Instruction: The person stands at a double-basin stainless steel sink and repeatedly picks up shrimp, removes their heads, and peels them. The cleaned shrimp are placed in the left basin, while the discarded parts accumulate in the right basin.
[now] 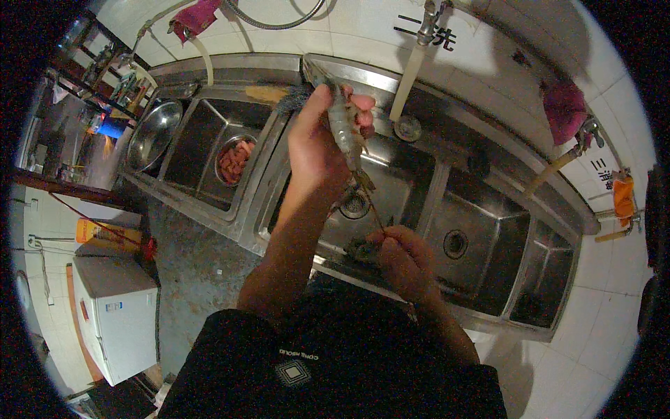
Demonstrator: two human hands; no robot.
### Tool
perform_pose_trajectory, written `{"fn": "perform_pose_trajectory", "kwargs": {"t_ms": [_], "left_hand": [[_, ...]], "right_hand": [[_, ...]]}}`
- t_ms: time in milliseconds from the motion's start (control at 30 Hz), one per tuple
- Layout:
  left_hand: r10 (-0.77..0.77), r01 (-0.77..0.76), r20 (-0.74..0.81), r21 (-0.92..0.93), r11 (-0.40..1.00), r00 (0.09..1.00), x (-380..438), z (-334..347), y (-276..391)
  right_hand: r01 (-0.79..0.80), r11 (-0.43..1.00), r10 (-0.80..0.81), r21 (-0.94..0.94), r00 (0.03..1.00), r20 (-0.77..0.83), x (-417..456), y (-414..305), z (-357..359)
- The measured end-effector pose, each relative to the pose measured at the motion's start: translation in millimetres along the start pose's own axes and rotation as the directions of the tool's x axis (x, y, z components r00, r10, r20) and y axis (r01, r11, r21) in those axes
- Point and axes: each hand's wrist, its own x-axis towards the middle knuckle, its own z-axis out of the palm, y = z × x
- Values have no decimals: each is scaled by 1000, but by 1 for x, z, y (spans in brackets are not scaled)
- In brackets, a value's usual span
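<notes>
My left hand (316,146) grips a large raw shrimp (343,128), holding it up over the middle sink basin (413,194). The shrimp's head points away from me and its tail hangs toward me. From the tail end a thin dark strand (375,209) runs down to my right hand (405,256), which pinches its lower end between thumb and fingers. Beneath the hands lies the basin's round drain (354,205). A dark heap (362,250) sits by my right fingertips at the near side of the basin; what it is I cannot tell.
In the left basin (196,131) stands a metal bowl with reddish pieces of food (235,161). Beside that basin leans a large steel bowl (156,135). A dark scouring pad (292,100) rests on the divider. Above the middle basin hangs a faucet hose (408,84). At right is another basin (481,230).
</notes>
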Motion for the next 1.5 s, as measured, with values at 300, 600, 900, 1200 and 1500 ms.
{"fn": "perform_pose_trajectory", "kwargs": {"t_ms": [300,600,900,1200,1500], "left_hand": [[138,-138,196,-12,990,971,19,-22,1],[281,-291,129,64,955,951,20,-14,2],[244,-254,138,61,965,960,22,-13,-5],[195,-218,134,186,958,972,12,-12,-7],[211,-238,152,193,952,966,14,-21,-3]], "right_hand": [[-167,986,165,15,984,68,-6,-37,9],[-15,968,2,-251,999,-51,-5,-28,25],[-66,998,63,-24,992,-113,-2,-35,36],[17,996,-24,-89,997,-75,8,-23,30],[47,978,-55,-203,998,-31,6,-19,24]]}}
